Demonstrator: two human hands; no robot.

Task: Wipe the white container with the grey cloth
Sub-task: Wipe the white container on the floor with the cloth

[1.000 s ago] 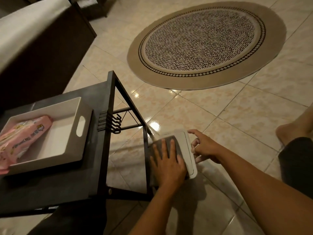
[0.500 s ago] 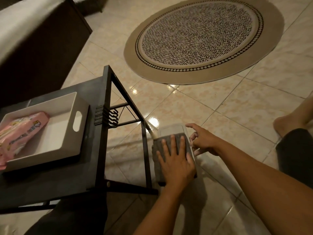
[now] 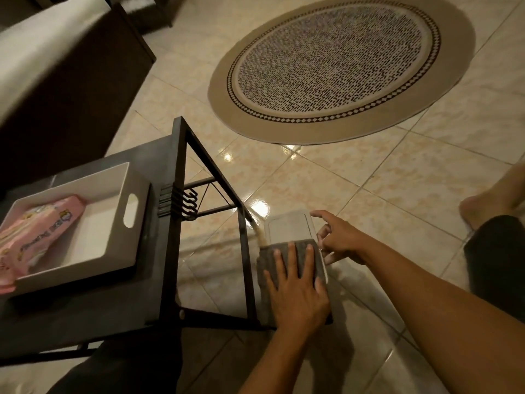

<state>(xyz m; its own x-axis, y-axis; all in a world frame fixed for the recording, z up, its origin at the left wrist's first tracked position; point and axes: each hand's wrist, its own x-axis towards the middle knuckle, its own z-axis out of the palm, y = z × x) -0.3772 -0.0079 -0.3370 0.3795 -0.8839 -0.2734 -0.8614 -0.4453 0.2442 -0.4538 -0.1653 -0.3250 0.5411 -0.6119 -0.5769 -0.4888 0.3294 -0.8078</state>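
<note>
The white container (image 3: 288, 227) stands on the tiled floor beside the black table's leg, its flat lid facing up. A grey cloth (image 3: 305, 251) lies over the near half of the lid and hangs down the near left side. My left hand (image 3: 298, 294) rests flat on the cloth with fingers spread, pressing it onto the container. My right hand (image 3: 341, 240) touches the container's right edge, fingertips against the side and index finger stretched toward the far corner. The far half of the lid shows bare.
A black metal side table (image 3: 167, 172) stands left of the container, with hooks (image 3: 187, 201) on its frame. On it sits a white tray (image 3: 136, 211) holding a pink packet (image 3: 37, 231). A round rug (image 3: 341, 64) lies farther off, a dark sofa (image 3: 71, 81) upper left, my bare foot (image 3: 483, 206) right.
My left hand has slid the cloth along the lid toward me, uncovering more of the far half. The right hand stays at the container's right side.
</note>
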